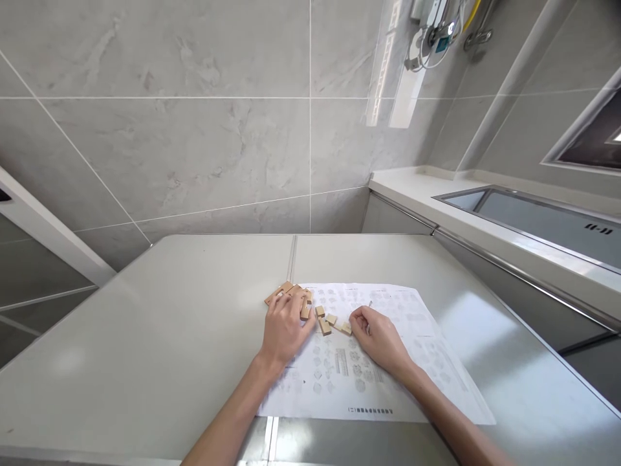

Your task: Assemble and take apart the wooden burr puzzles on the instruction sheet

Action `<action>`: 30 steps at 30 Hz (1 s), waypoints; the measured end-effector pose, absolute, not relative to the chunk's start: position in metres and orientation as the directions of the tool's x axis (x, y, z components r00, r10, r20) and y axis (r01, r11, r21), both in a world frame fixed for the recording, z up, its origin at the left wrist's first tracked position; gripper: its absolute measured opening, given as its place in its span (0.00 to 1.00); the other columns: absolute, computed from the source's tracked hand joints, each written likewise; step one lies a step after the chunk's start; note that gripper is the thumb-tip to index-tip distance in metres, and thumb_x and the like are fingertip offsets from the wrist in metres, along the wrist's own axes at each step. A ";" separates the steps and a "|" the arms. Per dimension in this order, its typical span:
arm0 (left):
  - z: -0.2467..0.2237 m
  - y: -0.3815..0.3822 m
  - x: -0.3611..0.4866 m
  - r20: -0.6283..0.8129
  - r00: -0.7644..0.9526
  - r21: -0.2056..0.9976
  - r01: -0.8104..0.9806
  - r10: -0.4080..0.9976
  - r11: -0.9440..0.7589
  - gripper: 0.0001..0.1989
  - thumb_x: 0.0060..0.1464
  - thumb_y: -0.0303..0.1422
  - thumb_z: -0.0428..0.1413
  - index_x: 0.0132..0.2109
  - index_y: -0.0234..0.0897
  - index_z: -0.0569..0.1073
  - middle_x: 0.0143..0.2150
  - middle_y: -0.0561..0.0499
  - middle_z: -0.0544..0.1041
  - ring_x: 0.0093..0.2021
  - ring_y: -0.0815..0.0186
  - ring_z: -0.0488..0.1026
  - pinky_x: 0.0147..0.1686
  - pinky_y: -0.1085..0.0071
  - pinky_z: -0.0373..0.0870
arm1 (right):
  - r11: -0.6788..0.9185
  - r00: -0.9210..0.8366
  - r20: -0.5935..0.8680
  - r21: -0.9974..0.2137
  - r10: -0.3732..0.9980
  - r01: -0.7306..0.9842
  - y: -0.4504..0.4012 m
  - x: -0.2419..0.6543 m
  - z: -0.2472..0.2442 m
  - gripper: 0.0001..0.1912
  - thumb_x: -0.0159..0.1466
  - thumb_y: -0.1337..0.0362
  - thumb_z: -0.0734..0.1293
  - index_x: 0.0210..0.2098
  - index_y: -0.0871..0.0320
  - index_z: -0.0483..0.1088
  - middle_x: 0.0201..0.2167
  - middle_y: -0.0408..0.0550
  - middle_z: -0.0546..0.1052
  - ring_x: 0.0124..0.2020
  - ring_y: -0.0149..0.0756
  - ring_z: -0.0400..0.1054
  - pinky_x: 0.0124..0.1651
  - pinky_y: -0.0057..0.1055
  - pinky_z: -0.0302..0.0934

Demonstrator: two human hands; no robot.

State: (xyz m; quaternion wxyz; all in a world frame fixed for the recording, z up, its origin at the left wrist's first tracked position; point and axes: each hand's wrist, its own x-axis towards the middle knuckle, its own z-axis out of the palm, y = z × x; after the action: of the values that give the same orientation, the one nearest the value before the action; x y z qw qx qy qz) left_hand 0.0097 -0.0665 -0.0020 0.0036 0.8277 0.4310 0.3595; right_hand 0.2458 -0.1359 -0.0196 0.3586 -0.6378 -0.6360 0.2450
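Curled over a cluster of light-brown wooden blocks [278, 292], my left hand [284, 327] has its fingertips on them. One wooden block [305, 312] sits between its index finger and thumb. My right hand [379, 335] is closed in a pinch; what its fingertips hold is hidden. Against those fingertips lies a small flat wooden piece [346, 328]. Between the hands are loose wooden pieces: a small block [319, 311], a square one [331, 320] and a longer one [325, 327]. They rest on a printed paper sheet [388, 404] with rows of grey drawings.
The sheet lies on a pale, glossy table [194, 336] with a seam down its middle. A grey tiled wall [218, 149] rises behind. To the right runs a white counter [405, 184] with a sink [533, 207]; pipes and cables [436, 39] hang above.
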 end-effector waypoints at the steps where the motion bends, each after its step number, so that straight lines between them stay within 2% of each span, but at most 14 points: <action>1: -0.002 -0.068 0.011 0.582 0.384 0.311 0.710 0.717 -0.632 0.14 0.63 0.30 0.59 0.55 0.43 0.73 0.36 0.49 0.82 0.43 0.50 0.82 0.59 0.47 0.71 | 0.074 0.064 0.152 -0.756 0.986 0.651 -0.136 0.244 -0.019 0.14 0.74 0.53 0.61 0.34 0.51 0.68 0.28 0.45 0.75 0.29 0.43 0.68 0.33 0.38 0.60; 3: -0.004 -0.070 0.012 0.559 0.411 0.307 0.704 0.720 -0.640 0.17 0.61 0.30 0.59 0.56 0.43 0.73 0.35 0.49 0.82 0.42 0.49 0.82 0.59 0.46 0.70 | 0.095 0.043 0.167 -0.735 0.985 0.672 -0.137 0.242 -0.019 0.14 0.75 0.53 0.60 0.35 0.50 0.68 0.28 0.46 0.75 0.29 0.43 0.69 0.33 0.38 0.60; 8: -0.005 -0.074 0.017 0.495 0.471 0.332 0.674 0.730 -0.660 0.22 0.58 0.30 0.59 0.59 0.43 0.71 0.33 0.51 0.81 0.40 0.48 0.81 0.58 0.45 0.70 | 0.149 -0.032 0.175 -0.709 0.984 0.689 -0.138 0.240 -0.019 0.13 0.76 0.51 0.60 0.44 0.50 0.70 0.31 0.45 0.79 0.31 0.43 0.72 0.35 0.37 0.63; 14: -0.001 -0.080 0.018 0.421 0.547 0.371 0.623 0.723 -0.688 0.21 0.50 0.31 0.63 0.53 0.45 0.72 0.26 0.56 0.74 0.30 0.53 0.77 0.43 0.52 0.74 | 0.197 -0.099 0.183 -0.663 0.978 0.722 -0.138 0.238 -0.025 0.11 0.74 0.53 0.64 0.50 0.51 0.69 0.30 0.41 0.78 0.28 0.41 0.73 0.35 0.35 0.61; 16: 0.002 -0.080 0.018 0.415 0.558 0.376 0.614 0.718 -0.694 0.20 0.50 0.34 0.65 0.51 0.44 0.72 0.30 0.53 0.76 0.34 0.51 0.77 0.44 0.53 0.74 | 0.194 -0.092 0.187 -0.652 0.978 0.733 -0.137 0.237 -0.027 0.11 0.74 0.54 0.63 0.50 0.51 0.69 0.29 0.40 0.78 0.28 0.41 0.73 0.34 0.35 0.60; 18: 0.004 -0.080 0.018 0.416 0.568 0.378 0.602 0.710 -0.703 0.24 0.50 0.37 0.67 0.53 0.44 0.71 0.42 0.47 0.79 0.44 0.47 0.78 0.48 0.51 0.74 | 0.185 -0.077 0.193 -0.642 0.978 0.744 -0.136 0.236 -0.028 0.11 0.74 0.54 0.63 0.51 0.52 0.69 0.28 0.40 0.77 0.29 0.41 0.74 0.34 0.34 0.60; 21: 0.003 -0.077 0.017 0.408 0.593 0.384 0.579 0.694 -0.720 0.32 0.51 0.41 0.70 0.60 0.43 0.68 0.57 0.42 0.77 0.58 0.43 0.75 0.57 0.48 0.72 | 0.182 -0.068 0.201 -0.631 0.977 0.754 -0.135 0.234 -0.030 0.11 0.75 0.54 0.62 0.51 0.52 0.69 0.29 0.41 0.78 0.30 0.42 0.75 0.34 0.34 0.59; 26: -0.005 -0.072 0.015 0.370 0.616 0.405 0.567 0.695 -0.718 0.30 0.61 0.49 0.67 0.62 0.44 0.68 0.54 0.43 0.79 0.56 0.45 0.77 0.54 0.48 0.74 | 0.212 -0.099 0.211 -0.622 0.972 0.754 -0.135 0.234 -0.030 0.12 0.73 0.54 0.64 0.52 0.52 0.69 0.30 0.41 0.78 0.32 0.43 0.75 0.35 0.35 0.61; 30: -0.005 -0.072 0.014 0.348 0.624 0.428 0.558 0.700 -0.711 0.27 0.63 0.49 0.66 0.62 0.45 0.68 0.52 0.44 0.80 0.53 0.46 0.79 0.50 0.51 0.77 | 0.202 -0.086 0.211 -0.623 0.974 0.756 -0.135 0.233 -0.031 0.12 0.74 0.54 0.62 0.53 0.52 0.68 0.29 0.41 0.77 0.31 0.43 0.75 0.35 0.35 0.60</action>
State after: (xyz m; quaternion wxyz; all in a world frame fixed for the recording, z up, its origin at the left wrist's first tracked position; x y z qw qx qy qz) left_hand 0.0137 -0.0717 -0.0052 0.1406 0.8900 0.3534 0.2516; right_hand 0.2330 -0.1352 -0.0308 0.3010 -0.6052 -0.7144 0.1808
